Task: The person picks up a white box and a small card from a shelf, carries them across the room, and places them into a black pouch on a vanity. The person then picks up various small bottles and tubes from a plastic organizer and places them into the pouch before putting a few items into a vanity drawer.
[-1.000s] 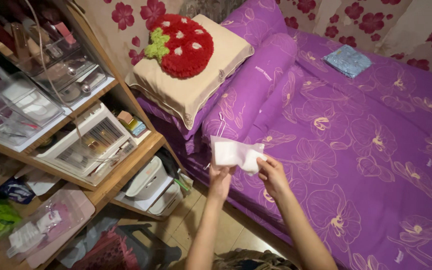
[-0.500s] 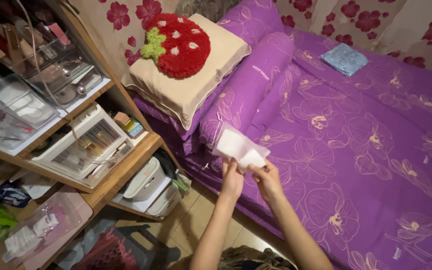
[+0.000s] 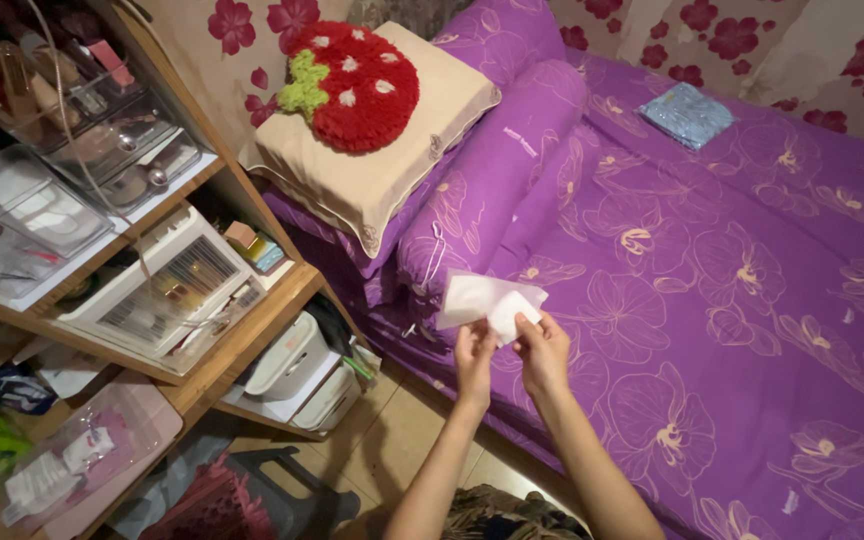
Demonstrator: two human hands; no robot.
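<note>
- My left hand (image 3: 474, 352) and right hand (image 3: 542, 345) both pinch the lower edge of a thin white sheet (image 3: 487, 298), fingers closed on it, held up over the near edge of the purple bed (image 3: 752, 300)
- The sheet looks flimsy; I judge that pulling my hands apart too hard could tear it, and a loose pinch could let it drop into the floor gap beside the wooden shelf (image 3: 242, 345)
- I cannot tell whether it is tissue, a wipe or a soft packet; its far side is hidden
- My thumbs sit behind the sheet, out of sight
- The clear boxes (image 3: 32, 215) on the shelf blur together, contents unreadable
</note>
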